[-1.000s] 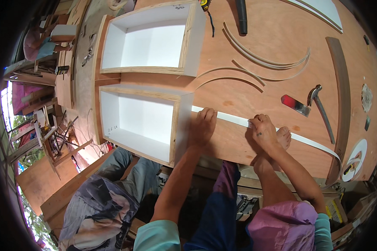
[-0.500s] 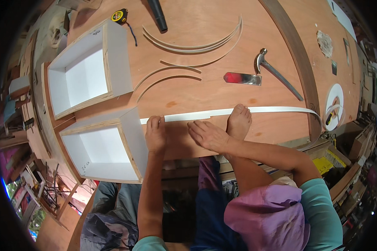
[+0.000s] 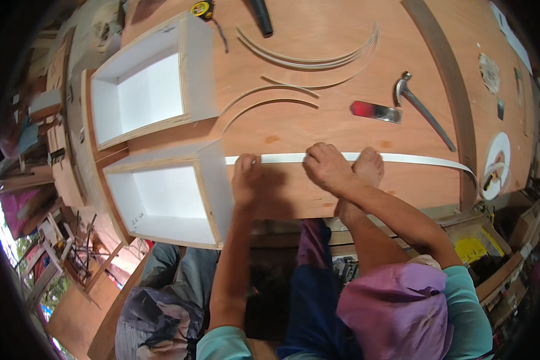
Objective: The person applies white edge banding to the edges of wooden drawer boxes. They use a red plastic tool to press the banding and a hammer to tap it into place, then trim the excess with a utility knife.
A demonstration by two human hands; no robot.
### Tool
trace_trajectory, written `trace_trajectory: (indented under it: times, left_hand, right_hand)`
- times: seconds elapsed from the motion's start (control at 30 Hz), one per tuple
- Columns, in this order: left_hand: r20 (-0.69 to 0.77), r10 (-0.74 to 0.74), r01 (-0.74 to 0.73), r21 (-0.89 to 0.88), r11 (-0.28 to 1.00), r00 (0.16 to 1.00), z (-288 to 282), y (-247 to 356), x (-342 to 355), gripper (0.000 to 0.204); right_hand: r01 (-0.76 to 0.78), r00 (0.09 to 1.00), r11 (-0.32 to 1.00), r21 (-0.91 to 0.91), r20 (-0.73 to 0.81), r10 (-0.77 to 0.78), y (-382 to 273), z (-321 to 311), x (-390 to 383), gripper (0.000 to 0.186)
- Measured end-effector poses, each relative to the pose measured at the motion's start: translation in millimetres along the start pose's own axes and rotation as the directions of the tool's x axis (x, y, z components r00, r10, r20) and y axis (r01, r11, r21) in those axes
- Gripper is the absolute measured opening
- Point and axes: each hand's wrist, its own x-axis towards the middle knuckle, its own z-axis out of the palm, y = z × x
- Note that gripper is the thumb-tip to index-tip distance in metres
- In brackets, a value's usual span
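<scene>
A long white edging strip (image 3: 282,158) runs across the plywood tabletop (image 3: 282,198) from the nearer box and bends down past the right edge. My left hand (image 3: 246,179) has its fingers curled on the strip's left end, beside the box. Farther right, my right hand (image 3: 329,168) presses bent fingers onto the same strip; its fingertips are partly hidden. My bare foot (image 3: 369,167) rests on the strip just right of that hand. Two white-lined open boxes, a nearer box (image 3: 213,198) and a farther box (image 3: 201,66), stand at the left.
Several thin curved strips (image 3: 309,63) lie beyond my hands. A claw hammer (image 3: 426,111) and a red-and-metal scraper-like blade (image 3: 375,112) are at the right, near a dark wooden batten (image 3: 444,66). A white roll (image 3: 503,144) lies far right; a tape measure (image 3: 202,9) sits at the back.
The view has shifted, so the table things sit farther right. My right hand has moved from the near side of the strip onto it; the step seen in the strip no longer shows.
</scene>
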Motion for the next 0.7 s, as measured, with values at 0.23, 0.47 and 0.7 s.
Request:
trace_trajectory:
  times: [0.23,0.47,0.7]
  left_hand:
    - [0.05,0.213,-0.219,0.206,0.954,0.976,-6.7,6.3,1.9,0.042]
    - [0.021,0.287,-0.284,0.231,0.931,0.958,-7.4,0.7,3.1,0.038]
    - [0.065,0.225,-0.234,0.3,0.925,0.972,2.7,6.4,1.9,0.038]
  right_hand:
    - [-0.007,0.997,1.0,-0.016,-0.079,0.006,-7.3,0.0,6.2,0.015]
    - [0.06,0.998,0.998,0.013,-0.02,-0.06,-4.8,0.4,8.4,0.015]
    - [0.111,0.991,0.993,0.03,-0.078,-0.108,-7.8,15.0,15.9,0.012]
